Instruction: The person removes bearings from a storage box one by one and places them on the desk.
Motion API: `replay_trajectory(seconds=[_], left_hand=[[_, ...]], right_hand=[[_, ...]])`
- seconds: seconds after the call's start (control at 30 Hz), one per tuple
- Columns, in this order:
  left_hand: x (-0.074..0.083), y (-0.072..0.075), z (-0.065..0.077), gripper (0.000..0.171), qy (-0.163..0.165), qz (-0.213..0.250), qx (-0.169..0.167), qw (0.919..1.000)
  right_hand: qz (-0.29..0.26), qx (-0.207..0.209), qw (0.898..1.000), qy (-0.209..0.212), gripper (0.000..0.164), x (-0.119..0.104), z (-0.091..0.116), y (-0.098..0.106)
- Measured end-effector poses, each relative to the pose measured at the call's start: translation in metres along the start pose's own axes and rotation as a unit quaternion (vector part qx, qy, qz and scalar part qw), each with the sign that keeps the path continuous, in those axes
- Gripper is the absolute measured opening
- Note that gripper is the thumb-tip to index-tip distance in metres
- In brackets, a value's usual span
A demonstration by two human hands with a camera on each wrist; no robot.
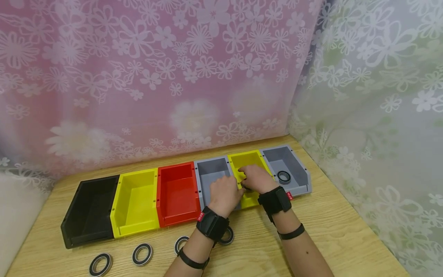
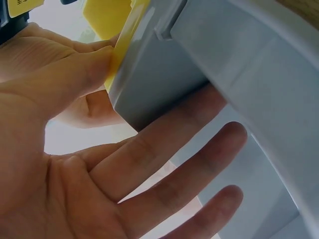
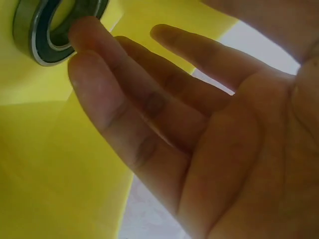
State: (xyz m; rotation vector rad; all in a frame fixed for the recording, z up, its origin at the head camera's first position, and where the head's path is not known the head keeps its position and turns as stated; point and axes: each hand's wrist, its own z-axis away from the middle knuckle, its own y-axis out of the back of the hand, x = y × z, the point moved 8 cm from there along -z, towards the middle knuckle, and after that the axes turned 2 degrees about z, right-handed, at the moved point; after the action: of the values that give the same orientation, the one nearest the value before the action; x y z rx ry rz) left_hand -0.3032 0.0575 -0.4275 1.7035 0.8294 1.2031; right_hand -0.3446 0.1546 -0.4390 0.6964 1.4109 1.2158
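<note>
My left hand (image 1: pixel 223 196) is over the front of the grey bin (image 1: pixel 212 165), fourth from the left. In the left wrist view its thumb lies on the yellow rim (image 2: pixel 122 47) and its fingers reach past the grey wall, pinching the adjoining bin walls. My right hand (image 1: pixel 257 179) reaches into the yellow bin (image 1: pixel 245 156) beside it. A ball bearing (image 3: pixel 37 30) with a dark seal sits in that bin, at the right hand's fingertips. Those fingers are loosely extended and not closed around it; the hand partly hides the bearing in the head view.
A second grey bin (image 1: pixel 301 188) at the right end holds a bearing (image 1: pixel 283 177). Leftward stand red (image 1: pixel 176 192), yellow (image 1: pixel 136 200) and black (image 1: pixel 91 207) bins. Several bearings (image 1: pixel 142 254) lie on the wooden table (image 1: pixel 263 254) in front. Flowered curtains (image 1: pixel 155 96) hang behind and right.
</note>
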Motion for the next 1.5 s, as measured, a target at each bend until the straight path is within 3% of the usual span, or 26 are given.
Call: replay_trajectory(seconds=[0.5, 0.9, 1.1, 1.5], left_hand=[[0.001, 0.001, 0.001, 0.058, 0.001, 0.001, 0.000, 1.0000], [-0.001, -0.001, 0.000, 0.059, 0.004, 0.005, -0.007, 1.0000], [-0.001, -0.002, 0.001, 0.059, 0.006, 0.005, -0.010, 0.9999], [0.001, 0.002, 0.003, 0.059, 0.002, 0.000, -0.001, 1.0000]], right_hand=[[0.035, -0.013, 0.999, -0.013, 0.031, 0.002, -0.007, -0.012], [0.025, -0.002, 0.999, -0.024, 0.026, 0.005, -0.005, -0.011], [0.027, 0.004, 0.999, -0.037, 0.004, 0.007, -0.003, -0.010], [0.085, 0.028, 0.993, -0.074, 0.010, 0.011, -0.002, -0.008]])
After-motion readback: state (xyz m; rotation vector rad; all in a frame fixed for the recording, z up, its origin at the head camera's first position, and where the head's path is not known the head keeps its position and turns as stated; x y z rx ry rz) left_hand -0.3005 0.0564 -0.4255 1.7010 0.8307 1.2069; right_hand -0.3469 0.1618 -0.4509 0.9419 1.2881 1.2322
